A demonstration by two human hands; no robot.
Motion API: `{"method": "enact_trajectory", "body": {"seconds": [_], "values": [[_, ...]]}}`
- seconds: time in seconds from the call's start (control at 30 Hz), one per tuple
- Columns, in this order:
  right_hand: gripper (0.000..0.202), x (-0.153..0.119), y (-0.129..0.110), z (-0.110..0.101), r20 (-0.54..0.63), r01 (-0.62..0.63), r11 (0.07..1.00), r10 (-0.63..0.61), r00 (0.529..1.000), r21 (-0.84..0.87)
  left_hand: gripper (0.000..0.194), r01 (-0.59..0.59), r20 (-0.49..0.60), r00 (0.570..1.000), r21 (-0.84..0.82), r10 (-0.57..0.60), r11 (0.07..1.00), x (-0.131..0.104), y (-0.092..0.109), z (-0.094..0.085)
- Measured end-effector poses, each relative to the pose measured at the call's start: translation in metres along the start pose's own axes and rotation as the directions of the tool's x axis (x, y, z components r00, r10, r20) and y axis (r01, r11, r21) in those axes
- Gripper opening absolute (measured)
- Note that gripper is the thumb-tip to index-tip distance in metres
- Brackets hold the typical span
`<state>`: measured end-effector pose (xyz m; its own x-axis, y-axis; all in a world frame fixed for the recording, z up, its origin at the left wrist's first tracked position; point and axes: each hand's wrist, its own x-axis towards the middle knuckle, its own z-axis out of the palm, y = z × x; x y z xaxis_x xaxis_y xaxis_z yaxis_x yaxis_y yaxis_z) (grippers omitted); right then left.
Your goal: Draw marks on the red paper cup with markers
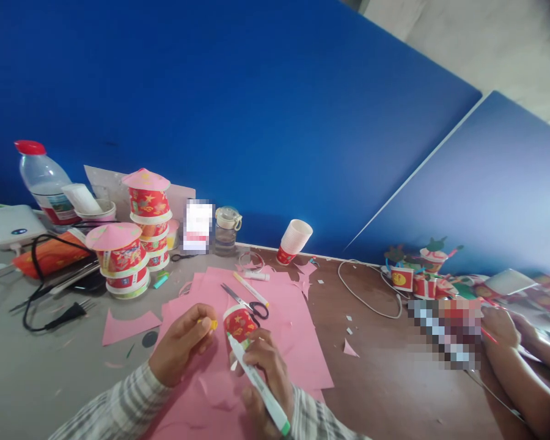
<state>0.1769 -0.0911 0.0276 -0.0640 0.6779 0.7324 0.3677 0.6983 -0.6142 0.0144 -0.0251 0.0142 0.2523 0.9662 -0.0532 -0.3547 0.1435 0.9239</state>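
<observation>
My left hand (186, 342) pinches a small yellow piece (214, 324) between thumb and fingertips; its kind is too small to make out. A white marker with green ends (263, 388) is gripped in my right hand (270, 366), slanting across the palm. The marker's upper end overlaps a red patterned paper cup (239, 322), which lies tilted by my right fingers; whether they touch it I cannot tell. Under both hands spread pink paper sheets (297, 342). Scissors (247, 302) with dark handles and a white-and-yellow marker (251, 288) rest on the paper beyond the cup.
Left stand red paper-cup towers with pink cone roofs (149, 201), a bottle (46, 183) and a black plug (68, 315). Behind are a lidded jar (227, 229) and a cup stack (294, 241). A cable (371, 308) and another person's hands (502, 327) are at right.
</observation>
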Motion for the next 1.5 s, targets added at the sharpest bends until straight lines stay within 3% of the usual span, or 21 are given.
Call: {"method": "enact_trajectory", "body": {"seconds": [0.73, 0.87, 1.0, 1.1, 1.2, 1.3, 1.43, 1.5], "values": [[0.024, -0.005, 0.009, 0.003, 0.130, 0.122, 0.991, -0.115, 0.985, -0.050, 0.040, 0.034, 0.256, 0.964, 0.157, -0.074, 0.987, -0.010, 0.002, 0.006], [0.023, -0.005, 0.010, 0.003, 0.128, 0.148, 0.987, -0.139, 0.982, -0.064, 0.042, 0.025, 0.257, 0.964, 0.167, -0.068, 0.986, -0.013, 0.002, 0.007], [0.022, 0.000, 0.011, -0.002, 0.102, 0.152, 0.984, -0.141, 0.985, -0.099, 0.061, -0.072, 0.177, 0.984, 0.237, 0.030, 0.969, -0.008, -0.001, 0.003], [0.020, 0.008, 0.018, -0.012, 0.060, 0.122, 0.976, -0.113, 0.992, -0.183, 0.060, -0.199, 0.049, 0.979, 0.461, 0.200, 0.864, -0.002, -0.003, -0.001], [0.025, 0.018, 0.034, -0.023, -0.003, 0.039, 0.944, -0.043, 0.999, -0.328, 0.065, -0.253, 0.017, 0.954, 0.583, 0.300, 0.772, -0.001, -0.008, -0.002], [0.027, 0.024, 0.058, -0.033, 0.005, -0.065, 0.882, 0.076, 0.997, -0.467, 0.090, -0.298, 0.080, 0.940, 0.670, 0.333, 0.680, -0.005, -0.020, -0.002], [0.028, 0.021, 0.088, -0.039, 0.023, -0.117, 0.789, 0.164, 0.986, -0.604, 0.105, -0.387, 0.280, 0.901, 0.865, 0.331, 0.320, -0.010, -0.038, -0.004], [0.030, 0.018, 0.098, -0.038, 0.051, -0.109, 0.755, 0.185, 0.981, -0.647, 0.103, -0.390, 0.305, 0.891, 0.894, 0.337, 0.221, -0.010, -0.044, -0.005]]}}
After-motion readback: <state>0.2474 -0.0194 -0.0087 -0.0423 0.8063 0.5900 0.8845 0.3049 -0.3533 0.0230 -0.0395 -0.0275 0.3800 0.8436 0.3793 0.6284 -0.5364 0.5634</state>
